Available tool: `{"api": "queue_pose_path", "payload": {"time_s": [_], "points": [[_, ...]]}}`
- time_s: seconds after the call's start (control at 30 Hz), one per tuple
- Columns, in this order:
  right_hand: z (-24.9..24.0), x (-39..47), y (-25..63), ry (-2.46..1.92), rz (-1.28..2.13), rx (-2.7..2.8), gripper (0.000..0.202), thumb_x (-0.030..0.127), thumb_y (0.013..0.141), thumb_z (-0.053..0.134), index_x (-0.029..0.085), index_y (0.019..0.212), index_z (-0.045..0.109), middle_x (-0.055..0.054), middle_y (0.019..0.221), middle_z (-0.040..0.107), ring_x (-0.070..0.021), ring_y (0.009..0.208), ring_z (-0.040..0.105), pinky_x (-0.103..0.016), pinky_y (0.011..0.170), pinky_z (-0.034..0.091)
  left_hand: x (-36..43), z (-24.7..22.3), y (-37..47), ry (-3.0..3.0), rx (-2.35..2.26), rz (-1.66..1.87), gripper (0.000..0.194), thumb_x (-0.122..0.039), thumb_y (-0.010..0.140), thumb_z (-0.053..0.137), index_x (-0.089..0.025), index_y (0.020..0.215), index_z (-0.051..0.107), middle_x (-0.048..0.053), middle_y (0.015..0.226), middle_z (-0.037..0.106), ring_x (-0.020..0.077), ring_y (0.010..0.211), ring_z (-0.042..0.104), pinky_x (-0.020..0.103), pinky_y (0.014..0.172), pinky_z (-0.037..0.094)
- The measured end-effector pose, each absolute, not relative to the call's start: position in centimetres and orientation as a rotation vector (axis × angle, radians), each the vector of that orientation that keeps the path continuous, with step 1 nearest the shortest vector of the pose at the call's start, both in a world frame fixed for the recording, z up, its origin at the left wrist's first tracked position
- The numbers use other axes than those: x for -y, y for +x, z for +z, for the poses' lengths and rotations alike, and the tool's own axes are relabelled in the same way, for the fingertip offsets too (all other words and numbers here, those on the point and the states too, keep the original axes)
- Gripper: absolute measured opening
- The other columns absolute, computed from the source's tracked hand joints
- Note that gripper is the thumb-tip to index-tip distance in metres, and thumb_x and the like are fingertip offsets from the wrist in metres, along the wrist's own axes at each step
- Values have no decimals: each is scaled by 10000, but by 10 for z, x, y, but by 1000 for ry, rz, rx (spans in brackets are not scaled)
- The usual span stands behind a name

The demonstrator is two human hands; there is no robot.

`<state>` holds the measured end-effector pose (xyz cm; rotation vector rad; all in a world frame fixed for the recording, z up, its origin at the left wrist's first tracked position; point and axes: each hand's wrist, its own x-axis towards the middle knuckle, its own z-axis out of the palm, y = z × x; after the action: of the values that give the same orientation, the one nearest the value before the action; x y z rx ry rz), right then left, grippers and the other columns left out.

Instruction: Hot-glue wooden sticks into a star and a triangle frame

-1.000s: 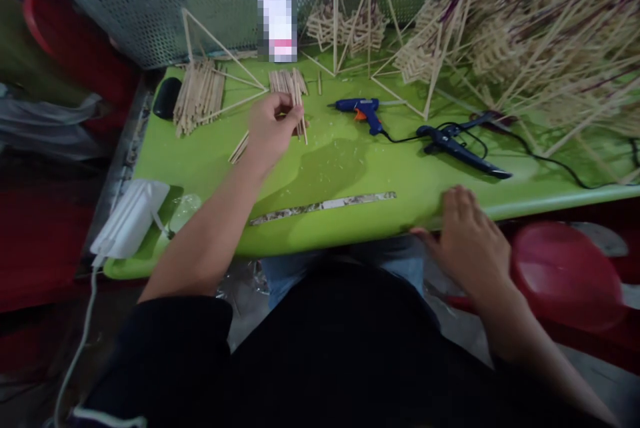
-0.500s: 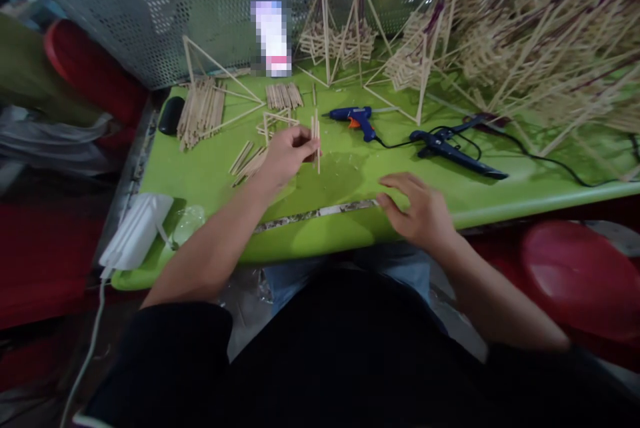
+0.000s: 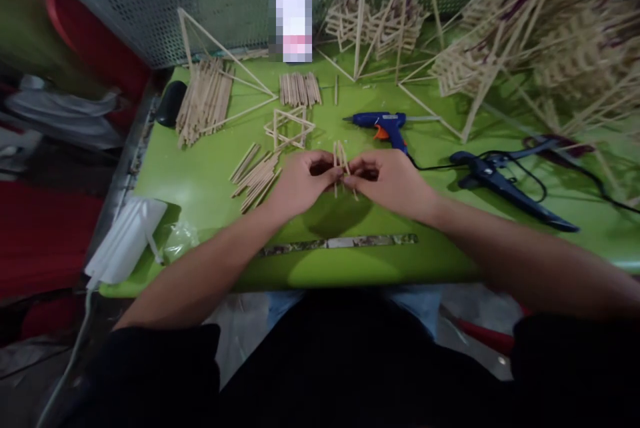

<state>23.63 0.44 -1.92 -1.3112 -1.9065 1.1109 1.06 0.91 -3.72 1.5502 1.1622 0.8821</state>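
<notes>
My left hand (image 3: 311,178) and my right hand (image 3: 383,178) meet over the green table (image 3: 200,178), fingertips pinched round a few thin wooden sticks (image 3: 341,155) held roughly upright between them. Left of my left hand lie loose sticks (image 3: 257,178). Just behind it, a star-shaped stick frame (image 3: 290,127) rests on the table. A short bundle of sticks (image 3: 299,89) lies farther back. The blue glue gun (image 3: 377,120) is behind my right hand, its nozzle pointing left.
A larger stick pile (image 3: 205,103) and a black object (image 3: 171,103) sit back left. Dark-handled pliers (image 3: 515,188) lie right, before many stick structures (image 3: 480,48). A phone (image 3: 294,8) stands at the mesh. A white power block (image 3: 127,238) is near left.
My right hand has moved in from the front right and now grips the sticks beside my left hand. The camera view has shifted, and the sticks now lean slightly apart.
</notes>
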Motion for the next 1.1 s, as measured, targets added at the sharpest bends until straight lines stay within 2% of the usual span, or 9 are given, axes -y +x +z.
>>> {"api": "queue_pose_path", "payload": {"time_s": [0.1,0.23,0.33,0.47,0.6,0.7,0.83,0.97,1.1], "points": [[-15,2,246,-1379,1019,1948,132,307,963,807,181,983,839,-53,860,850,-221,761,769,-350,705,546,-8,-35,7,1598,-1282,803,104,-270,947,852,-206,1026,828,54,897,839,195,761,773,346,730,628],[-7,3,257,-1460,869,2106,129,270,1017,748,191,989,847,-49,855,837,-212,728,726,-356,707,514,-6,-26,3,1686,-1468,697,286,-275,941,864,-217,1220,842,66,938,854,229,816,799,381,764,655],[-7,2,261,-1435,665,2275,165,236,1051,697,182,1000,844,-82,948,835,-231,801,728,-369,748,516,-1,-16,2,1732,-1482,611,296,-279,960,853,-235,1252,825,59,936,850,228,782,793,378,725,658],[-16,-3,260,-1234,369,2573,270,193,1113,597,179,1164,863,-112,1084,830,-253,914,726,-379,773,491,3,-7,4,1791,-1486,551,342,-197,973,816,-246,1310,779,61,985,849,229,802,799,373,713,668],[-27,-12,254,-1058,45,2758,340,50,1062,570,189,1142,870,-124,1140,810,-285,993,687,-416,825,458,-1,-1,-2,1797,-1551,608,299,-152,985,785,-263,1262,774,64,997,840,227,764,780,351,626,634],[-30,-17,251,-1030,-92,2773,307,47,1054,593,192,1116,856,-158,1206,783,-328,1084,656,-454,899,450,-5,3,-10,1770,-1577,698,305,-119,982,786,-263,1250,775,60,990,841,238,811,794,371,687,659],[-31,-21,257,-831,-90,2847,306,65,1069,587,207,1154,843,-174,1278,766,-349,1167,635,-482,987,445,-7,7,-13,1771,-1601,693,312,-97,963,807,-258,1228,784,52,979,847,237,838,799,378,735,665],[-27,-27,273,-687,77,2864,431,-20,994,514,205,1146,849,-151,1306,767,-325,1198,662,-485,1058,462,-5,4,-8,1815,-1545,596,262,-125,959,815,-251,1190,812,59,996,852,238,845,799,379,740,673],[-16,-23,276,-821,67,2803,447,0,959,493,183,1164,845,-139,1207,802,-335,1145,702,-499,1053,485,-3,-5,-2,1835,-1486,525,271,-148,966,808,-241,1220,824,67,977,855,231,807,796,372,723,675]]}}
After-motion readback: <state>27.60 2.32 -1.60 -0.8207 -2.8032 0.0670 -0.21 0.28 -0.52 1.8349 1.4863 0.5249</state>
